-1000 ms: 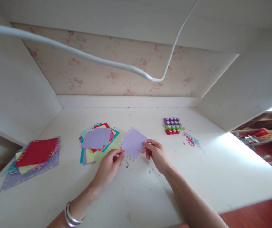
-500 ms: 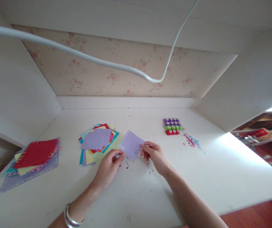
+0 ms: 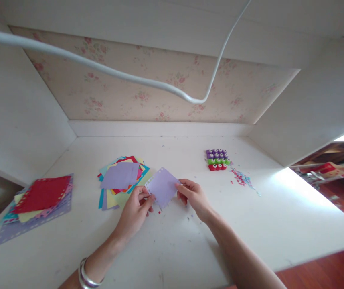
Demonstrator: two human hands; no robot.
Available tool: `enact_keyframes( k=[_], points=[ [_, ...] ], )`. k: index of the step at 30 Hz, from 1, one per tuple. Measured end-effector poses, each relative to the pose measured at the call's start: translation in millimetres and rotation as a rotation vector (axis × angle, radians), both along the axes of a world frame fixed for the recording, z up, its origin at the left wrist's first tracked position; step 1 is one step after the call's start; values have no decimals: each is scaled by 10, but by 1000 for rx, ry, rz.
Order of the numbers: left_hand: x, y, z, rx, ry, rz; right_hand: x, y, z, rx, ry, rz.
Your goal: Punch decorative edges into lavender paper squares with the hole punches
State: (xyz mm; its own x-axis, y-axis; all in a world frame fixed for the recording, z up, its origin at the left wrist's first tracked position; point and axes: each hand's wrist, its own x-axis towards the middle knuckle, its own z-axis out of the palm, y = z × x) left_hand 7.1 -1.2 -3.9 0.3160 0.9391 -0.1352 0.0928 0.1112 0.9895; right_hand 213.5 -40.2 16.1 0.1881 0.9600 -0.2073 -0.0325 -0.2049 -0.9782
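A square of purple paper (image 3: 163,186) with small holes along its upper-left edge is held just over the white tabletop. My left hand (image 3: 136,205) pinches its lower-left side between thumb and fingers. At its right corner my right hand (image 3: 191,193) grips it, thumb on top and fingers beneath. Left of the square lies a fanned pile of coloured paper (image 3: 120,176), with plain purple sheets on top. Farther left is a stack of hole-edged sheets, with a red sheet (image 3: 44,194) uppermost and a larger purple one at the bottom.
Rows of purple, green and red eye-patterned pieces (image 3: 217,159) stand at the right rear. Beside them lies a heap of pink and blue paper bits (image 3: 241,178). A white cable (image 3: 148,81) hangs across the upper view. White panels (image 3: 298,92) enclose the table (image 3: 172,249).
My left hand has shifted slightly and now holds the purple square's lower-left side more firmly. The square has turned a little and tilted. My right hand still holds its right corner.
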Motion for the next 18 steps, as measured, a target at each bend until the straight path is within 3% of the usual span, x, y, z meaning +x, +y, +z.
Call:
enact_keyframes(
  k=[6, 10, 18],
  points=[
    [-5, -2, -15, -4, 14, 1, 36, 15, -74, 9, -50, -59],
    [-5, -9, 0, 18, 19, 43, 27, 11, -99, 10, -206, -54],
    [-4, 1, -20, 58, 12, 76, 47, -24, -15, 8, -439, -39]
  ],
)
